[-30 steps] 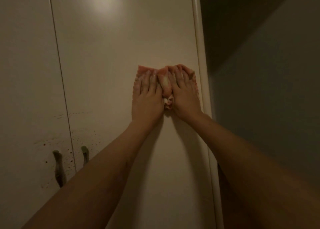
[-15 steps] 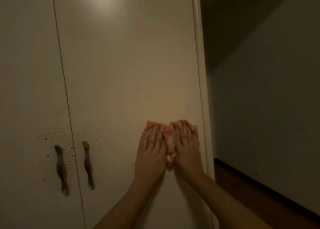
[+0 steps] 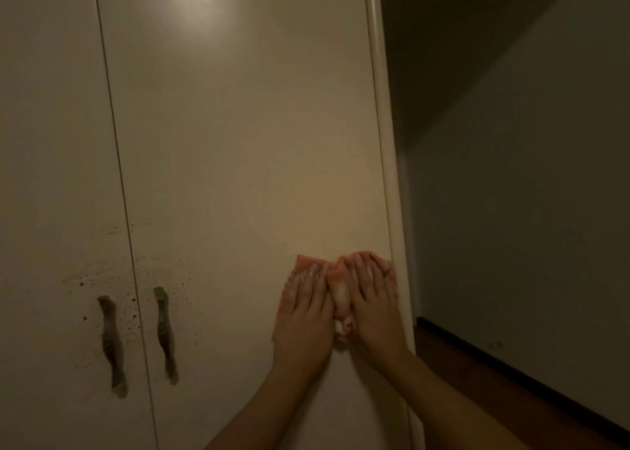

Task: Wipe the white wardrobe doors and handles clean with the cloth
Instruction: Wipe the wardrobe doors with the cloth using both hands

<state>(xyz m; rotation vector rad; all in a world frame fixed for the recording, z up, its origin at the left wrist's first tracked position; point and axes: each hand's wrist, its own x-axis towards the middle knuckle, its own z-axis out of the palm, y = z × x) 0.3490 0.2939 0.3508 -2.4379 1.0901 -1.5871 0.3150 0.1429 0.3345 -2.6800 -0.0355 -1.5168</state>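
Note:
Two white wardrobe doors fill the view: the right door (image 3: pixel 245 163) and the left door (image 3: pixel 51 143). A pink cloth (image 3: pixel 306 264) lies flat against the right door near its right edge. My left hand (image 3: pixel 305 316) and my right hand (image 3: pixel 373 310) press it side by side with straight fingers, a fold of cloth bunched between them. Two dark, grimy handles hang lower left: the left handle (image 3: pixel 110 344) and the right handle (image 3: pixel 165 333). Brown specks and smears surround both handles.
The wardrobe's rounded right corner post (image 3: pixel 385 143) runs just beside my right hand. Beyond it a dim wall (image 3: pixel 518 177) recedes, with a dark skirting board (image 3: pixel 511 368) and wooden floor (image 3: pixel 477 395) at lower right.
Both hands slid the cloth down the right door, from well above the handles to about handle height, and shifted slightly right toward the door's edge.

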